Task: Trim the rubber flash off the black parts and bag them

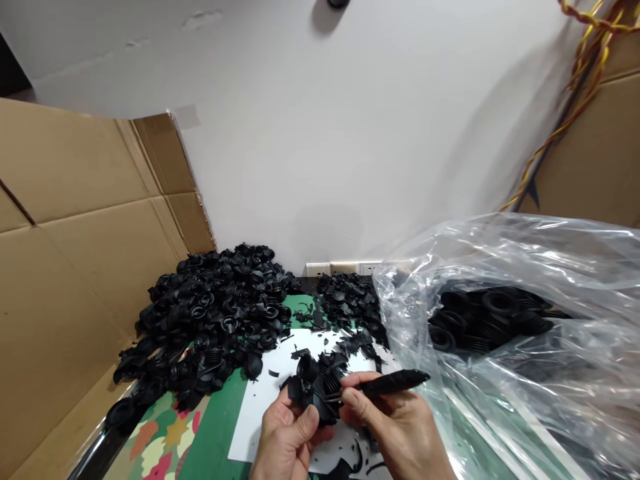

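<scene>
My left hand (290, 430) is closed around a black ribbed rubber part (313, 393), thumb pressed on its near side. In my right hand (387, 420) is a thin-tipped tool with a black-wrapped handle (395, 382), pinched between thumb and fingers. Its narrow metal tip reaches the rubber part, though the exact contact point is hidden among the black shapes. More black rubber pieces lie just behind the held one. Under both hands lies a white sheet (250, 427), strewn with black scraps and curled trimmings.
A large heap of black rubber parts (215, 313) fills the left side, beside a cardboard panel (90, 220). A smaller black pile (350, 300) sits near the wall sockets (319, 269). On the right, a clear plastic bag (465, 260) holds ribbed black parts (480, 320).
</scene>
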A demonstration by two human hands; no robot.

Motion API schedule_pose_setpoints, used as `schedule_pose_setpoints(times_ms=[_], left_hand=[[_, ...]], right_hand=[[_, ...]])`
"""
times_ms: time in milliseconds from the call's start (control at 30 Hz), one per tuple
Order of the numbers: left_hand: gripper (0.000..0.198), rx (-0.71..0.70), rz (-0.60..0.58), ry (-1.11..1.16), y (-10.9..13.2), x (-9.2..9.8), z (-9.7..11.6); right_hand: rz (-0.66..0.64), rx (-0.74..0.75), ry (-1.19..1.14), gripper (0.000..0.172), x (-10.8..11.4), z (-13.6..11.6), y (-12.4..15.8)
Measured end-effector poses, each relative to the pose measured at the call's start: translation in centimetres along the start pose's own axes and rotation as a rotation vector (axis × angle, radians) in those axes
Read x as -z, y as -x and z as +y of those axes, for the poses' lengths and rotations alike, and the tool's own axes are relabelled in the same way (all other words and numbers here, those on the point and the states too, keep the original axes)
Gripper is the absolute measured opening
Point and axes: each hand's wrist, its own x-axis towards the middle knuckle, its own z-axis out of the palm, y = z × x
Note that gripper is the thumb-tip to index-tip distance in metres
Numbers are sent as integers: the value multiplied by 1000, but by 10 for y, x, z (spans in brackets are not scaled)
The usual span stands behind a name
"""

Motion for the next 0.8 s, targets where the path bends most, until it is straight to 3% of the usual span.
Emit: schedule_pose_setpoints(times_ms=[300, 467, 633, 800], left_hand=[[54, -11, -10, -22, -2, 2, -2], [49, -26, 62, -17, -2, -1, -6], [46, -63, 146, -99, -4, -4, -8], [45, -88, 153, -154, -5, -11, -5]], right_hand=[[-16, 6, 26, 30, -1, 0, -3], [-58, 73, 100, 29, -4, 2, -2], [-118, 354, 280, 20, 0, 8, -4], [-142, 622, 444, 15, 7, 21, -11]])
